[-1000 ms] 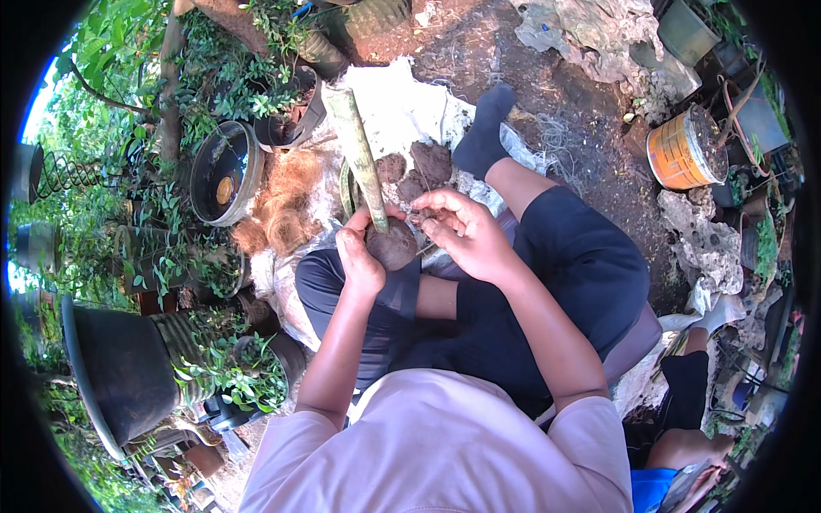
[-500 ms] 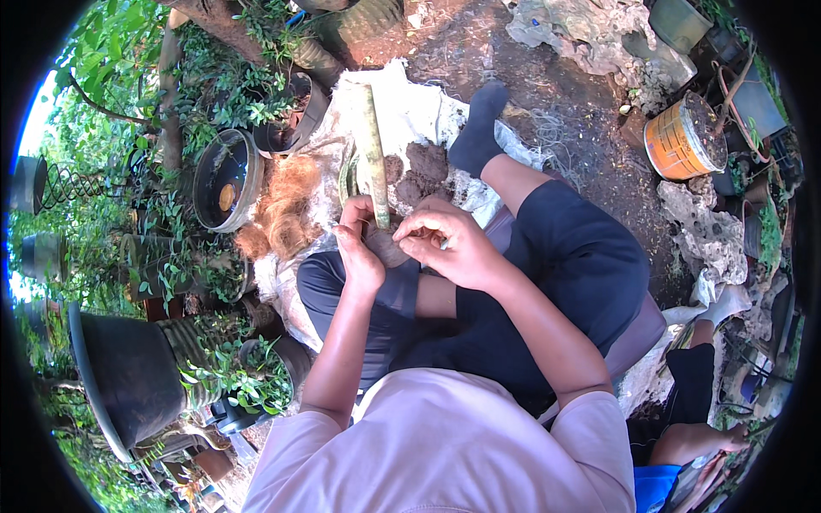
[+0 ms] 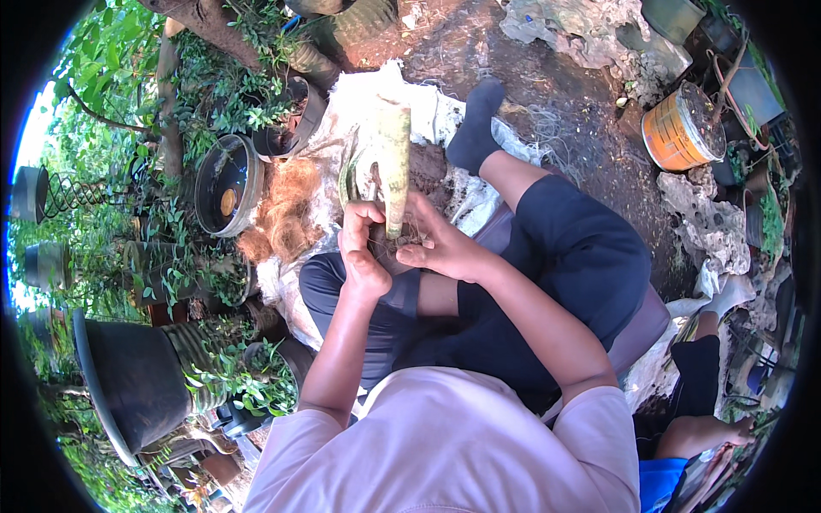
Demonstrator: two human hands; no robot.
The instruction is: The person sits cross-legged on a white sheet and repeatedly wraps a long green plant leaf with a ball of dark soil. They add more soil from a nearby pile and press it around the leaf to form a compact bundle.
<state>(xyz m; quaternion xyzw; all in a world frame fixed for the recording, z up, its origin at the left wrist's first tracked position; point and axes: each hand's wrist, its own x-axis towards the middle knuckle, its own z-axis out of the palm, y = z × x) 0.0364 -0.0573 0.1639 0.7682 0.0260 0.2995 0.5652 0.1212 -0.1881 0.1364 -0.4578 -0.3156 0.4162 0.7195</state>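
Note:
A long, mottled green leaf point(image 3: 393, 162), like that of a snake plant, stands up between my hands with its narrow base toward me. At its foot is a dark, fibrous root ball point(image 3: 382, 244), partly hidden by my fingers. My left hand point(image 3: 363, 252) curls around the ball's left side. On the right side, my right hand point(image 3: 446, 244) cups it, thumb near the leaf base and fingers reaching behind. Beyond them, dark soil point(image 3: 429, 162) lies on a white sack point(image 3: 351, 107). Another green leaf point(image 3: 347, 179) lies left of the upright one.
Brown coconut fibre point(image 3: 286, 205) is heaped at the left, beside a round black basin point(image 3: 227, 184). Potted plants and a large black pot point(image 3: 137, 385) line the left side. An orange bucket point(image 3: 680, 128) and rough rocks point(image 3: 705, 222) stand right. Another person's leg point(image 3: 697, 376) shows lower right.
The leaf has shifted right and now shows a broader face. My right hand has gone from pinched fingers to stretching around the root ball. My left hand stays at its side.

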